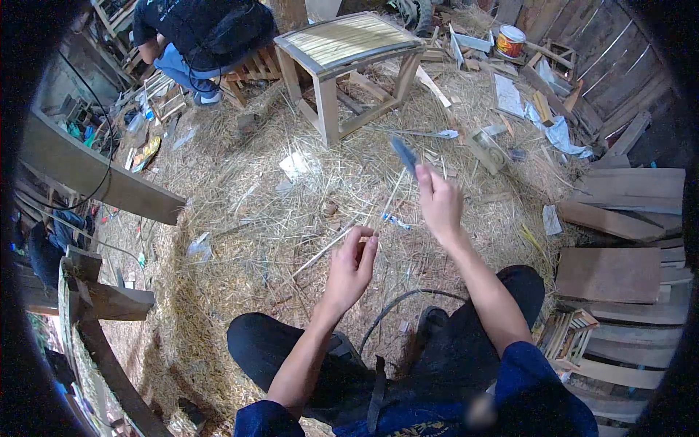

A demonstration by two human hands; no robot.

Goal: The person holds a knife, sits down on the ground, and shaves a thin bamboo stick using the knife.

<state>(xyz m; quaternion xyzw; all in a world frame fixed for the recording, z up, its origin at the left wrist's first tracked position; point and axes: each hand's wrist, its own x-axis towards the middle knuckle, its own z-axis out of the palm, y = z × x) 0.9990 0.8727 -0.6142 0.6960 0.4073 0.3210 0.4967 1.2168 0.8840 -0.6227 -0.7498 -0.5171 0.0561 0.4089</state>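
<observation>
My left hand (348, 271) is closed, its thumb and fingers pinching a long thin strip of pale wood or bamboo (318, 255). The strip runs slantwise through the fingers, one end low on the left and the other up toward the right. My right hand (441, 207) is wrapped round the handle of a knife (403, 155), whose wide grey blade points up and to the left. The blade appears apart from the strip, near its upper end. The knife's handle is mostly hidden by the fingers.
Shavings and loose strips cover the floor (240, 291). A wooden stool with a slatted top (349, 45) stands ahead. Another person (207, 40) sits at the upper left. Planks (619, 273) lie on the right, near a paint can (510, 41). Timber beams (102, 171) jut in from the left.
</observation>
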